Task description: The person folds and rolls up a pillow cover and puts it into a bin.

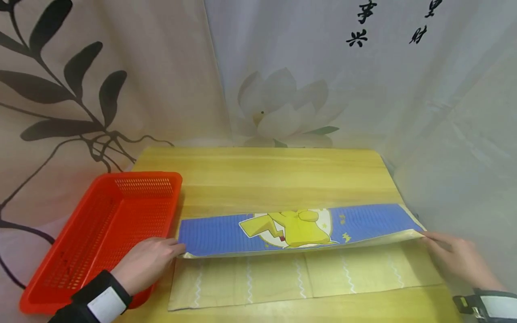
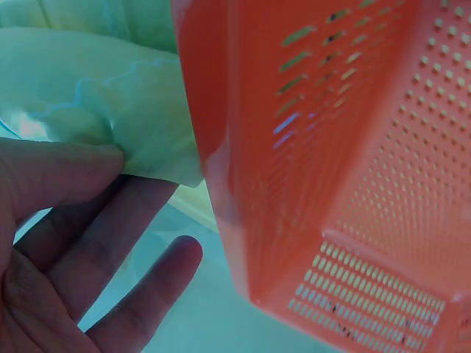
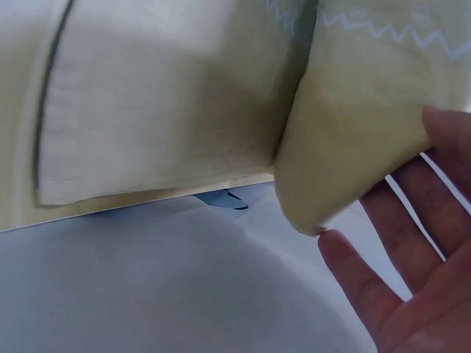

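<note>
- Nearest, a dark sleeve with a white band ran up to the left hand (image 1: 146, 262), and a grey wrist strap to the right hand (image 1: 458, 260).
- The left hand pinched the left corner of the cloth (image 1: 299, 260) between thumb and fingers; the left wrist view showed the thumb pressing the soft fabric onto the fingers.
- The right hand held the right corner, fingers fairly straight beneath the folded edge; the right wrist view showed pale yellow fabric with white zigzag stitching draped over them.
- The cloth lay flat on the near half of the wooden table (image 1: 262, 179), a long rectangle, its far edge folded toward the person, showing a ribbed blue face with a yellow cartoon figure.
- Left of it, touching the table's edge, sat a red perforated plastic basket (image 1: 101, 233).
- Beyond hung printed fabric curtains (image 1: 282, 89).
</note>
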A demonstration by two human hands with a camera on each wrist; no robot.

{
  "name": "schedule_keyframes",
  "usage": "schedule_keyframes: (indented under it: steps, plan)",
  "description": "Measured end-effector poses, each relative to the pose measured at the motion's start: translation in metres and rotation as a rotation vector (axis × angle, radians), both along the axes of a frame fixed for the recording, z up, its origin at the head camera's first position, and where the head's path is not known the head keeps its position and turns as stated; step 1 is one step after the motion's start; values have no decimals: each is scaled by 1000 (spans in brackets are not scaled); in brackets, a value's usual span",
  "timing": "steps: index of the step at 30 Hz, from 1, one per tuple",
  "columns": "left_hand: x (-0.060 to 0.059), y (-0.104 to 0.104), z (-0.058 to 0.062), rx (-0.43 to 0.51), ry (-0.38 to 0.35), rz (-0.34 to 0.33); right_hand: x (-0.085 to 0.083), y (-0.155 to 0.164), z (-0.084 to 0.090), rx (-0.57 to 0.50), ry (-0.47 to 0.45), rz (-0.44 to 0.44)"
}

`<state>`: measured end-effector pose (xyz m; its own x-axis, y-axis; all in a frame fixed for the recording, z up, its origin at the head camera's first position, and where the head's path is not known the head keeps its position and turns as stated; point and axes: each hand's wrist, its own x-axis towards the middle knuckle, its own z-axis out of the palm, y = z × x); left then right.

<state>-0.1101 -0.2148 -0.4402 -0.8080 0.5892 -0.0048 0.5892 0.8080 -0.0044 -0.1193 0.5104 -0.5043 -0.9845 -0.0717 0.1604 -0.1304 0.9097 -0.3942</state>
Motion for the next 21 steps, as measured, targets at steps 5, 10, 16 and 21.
schedule_keyframes:
  steps: [5, 10, 16, 21]
  plan:
    - [10, 1, 2, -49, 93, -71, 11, 4, -2, -15, 63, 64]
    - [17, 6, -9, -50, 213, -176, 28, 3, -22, 9, 46, 76]
    - [21, 13, -26, -75, 228, -224, 36, -1, -47, -8, 126, 120]
    - [19, 12, -28, -62, 185, -208, 40, 2, -49, -56, 135, 91]
